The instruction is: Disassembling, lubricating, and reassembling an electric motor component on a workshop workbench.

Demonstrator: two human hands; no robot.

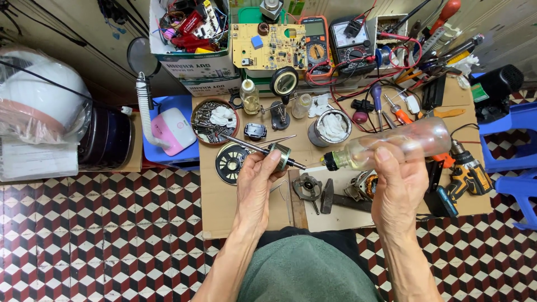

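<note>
Clear plastic oil bottle (pixel 400 144), grasped in the right hand (pixel 396 187), lies tilted above the bench (pixel 224 207) middle, its black nozzle apparently touching the shaft of a small motor rotor (pixel 278 155) pinched in the left hand's (pixel 254 184) fingers, a yellow drill (pixel 467 170) near the right edge.

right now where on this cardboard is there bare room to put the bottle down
Bare cardboard lies at the near left, below the black fan wheel and beside the left hand. A smaller pale patch sits between the forearms, under the hammer. The back edge, from the screw bowl to the screwdrivers, is crowded. The right hand holds the bottle.
</note>
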